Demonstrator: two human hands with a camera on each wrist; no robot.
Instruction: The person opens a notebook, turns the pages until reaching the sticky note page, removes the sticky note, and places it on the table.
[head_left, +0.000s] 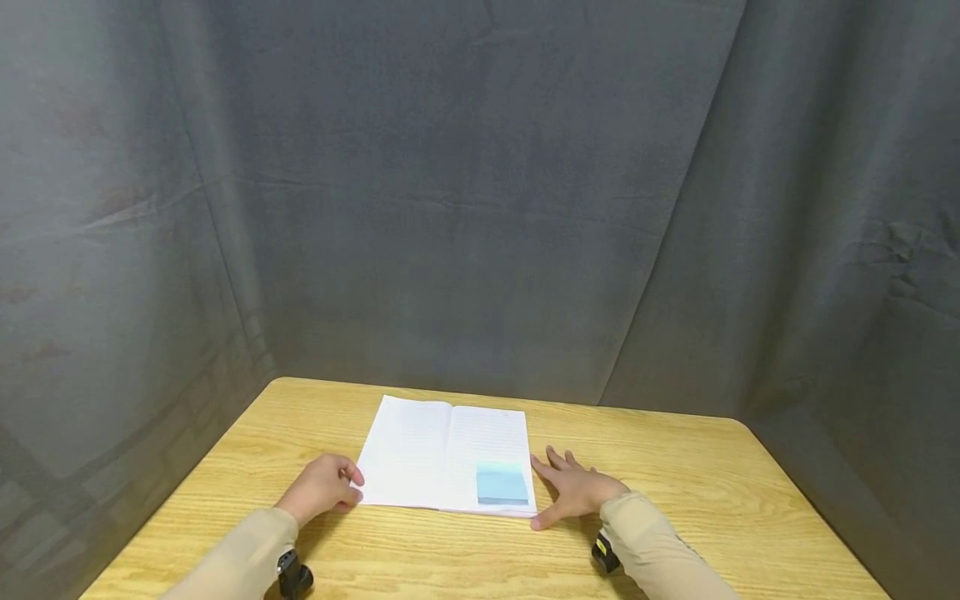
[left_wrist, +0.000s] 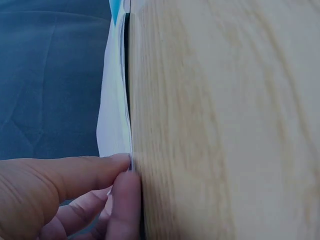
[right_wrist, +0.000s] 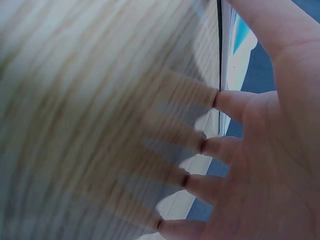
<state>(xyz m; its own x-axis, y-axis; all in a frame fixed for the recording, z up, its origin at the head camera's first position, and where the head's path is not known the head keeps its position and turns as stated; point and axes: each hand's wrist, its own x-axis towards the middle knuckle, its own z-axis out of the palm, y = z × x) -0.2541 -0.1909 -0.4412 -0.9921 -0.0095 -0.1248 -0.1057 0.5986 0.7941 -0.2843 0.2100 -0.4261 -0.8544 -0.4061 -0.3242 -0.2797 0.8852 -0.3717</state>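
An open lined notebook (head_left: 408, 450) lies flat on the wooden table, both pages showing. On the lower right part of its right page sits a pad of light blue sticky notes (head_left: 502, 483). My left hand (head_left: 322, 487) is at the notebook's lower left corner. In the left wrist view, the thumb (left_wrist: 95, 172) and a finger pinch the paper edge there. My right hand (head_left: 576, 490) has its fingers spread beside the notebook's right edge. Seen from the right wrist, its fingertips (right_wrist: 220, 147) rest on the tabletop, with the thumb along the notebook's near side.
The light wooden table (head_left: 675, 467) has rounded far corners. Behind it and along both sides hang dark grey curtains (head_left: 450, 208). Each wrist carries a small black camera, such as the left one (head_left: 294, 575), just below a beige sleeve (head_left: 240, 554).
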